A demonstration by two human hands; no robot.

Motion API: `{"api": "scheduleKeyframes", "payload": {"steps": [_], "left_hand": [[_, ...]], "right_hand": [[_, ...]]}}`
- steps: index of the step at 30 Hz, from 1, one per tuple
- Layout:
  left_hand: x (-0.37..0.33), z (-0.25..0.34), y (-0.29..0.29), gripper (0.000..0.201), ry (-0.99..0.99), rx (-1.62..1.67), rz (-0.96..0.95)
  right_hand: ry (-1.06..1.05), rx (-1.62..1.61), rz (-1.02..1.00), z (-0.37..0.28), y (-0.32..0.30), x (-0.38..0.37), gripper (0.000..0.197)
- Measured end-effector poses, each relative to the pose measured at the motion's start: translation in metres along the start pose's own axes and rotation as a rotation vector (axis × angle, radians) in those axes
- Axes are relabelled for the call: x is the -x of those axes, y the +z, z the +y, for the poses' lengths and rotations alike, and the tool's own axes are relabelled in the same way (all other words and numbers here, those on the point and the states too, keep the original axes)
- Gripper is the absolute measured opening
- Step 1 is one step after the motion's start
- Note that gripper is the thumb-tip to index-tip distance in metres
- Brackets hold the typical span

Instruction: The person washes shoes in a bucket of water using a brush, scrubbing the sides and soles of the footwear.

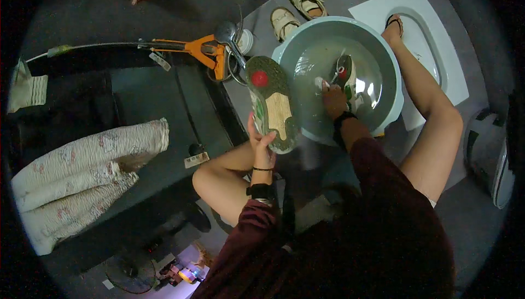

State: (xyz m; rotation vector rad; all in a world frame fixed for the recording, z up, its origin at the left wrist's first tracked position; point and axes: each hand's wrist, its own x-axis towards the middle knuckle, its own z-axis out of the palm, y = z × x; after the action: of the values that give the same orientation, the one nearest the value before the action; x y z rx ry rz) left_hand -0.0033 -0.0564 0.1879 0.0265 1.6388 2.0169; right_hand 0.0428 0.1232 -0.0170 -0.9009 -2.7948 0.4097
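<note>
My left hand (263,147) grips a sneaker (278,114) by its heel end, just left of the basin. Its sole faces up: dark green tread, a red round patch and a tan middle. Inside the grey-green basin (398,74), my right hand (334,101) reaches down to the cloudy water. A second green and white sneaker (345,74) lies partly in the water, right beside that hand. The right fingers are curled, and a small whitish thing shows at their tips. Whether it is an object or foam, I cannot tell.
Behind the basin stand two pale shoes (295,12). A white squat toilet (437,42) lies to the right, under my foot. On the left are an orange-handled tool (205,53), a shower head (225,33) and a patterned quilted cloth (93,167) over a dark surface.
</note>
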Motion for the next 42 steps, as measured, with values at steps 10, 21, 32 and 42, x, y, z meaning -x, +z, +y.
{"api": "scheduleKeyframes", "payload": {"steps": [10, 21, 32, 42], "left_hand": [[-0.015, -0.035, -0.022, 0.076, -0.176, 0.139, 0.009], [-0.026, -0.055, -0.004, 0.065, -0.2, -0.129, -0.102], [-0.032, -0.066, -0.028, 0.072, -0.219, -0.165, -0.015], [-0.03, -0.063, -0.019, 0.073, -0.223, -0.137, -0.095]], "right_hand": [[0.239, -1.263, -0.202, -0.016, -0.053, -0.007, 0.049], [0.006, -0.699, -0.134, -0.077, -0.147, -0.017, 0.041], [-0.041, -0.703, -0.233, -0.059, -0.158, 0.052, 0.045], [-0.03, -0.71, -0.188, -0.076, -0.124, -0.046, 0.05]]}}
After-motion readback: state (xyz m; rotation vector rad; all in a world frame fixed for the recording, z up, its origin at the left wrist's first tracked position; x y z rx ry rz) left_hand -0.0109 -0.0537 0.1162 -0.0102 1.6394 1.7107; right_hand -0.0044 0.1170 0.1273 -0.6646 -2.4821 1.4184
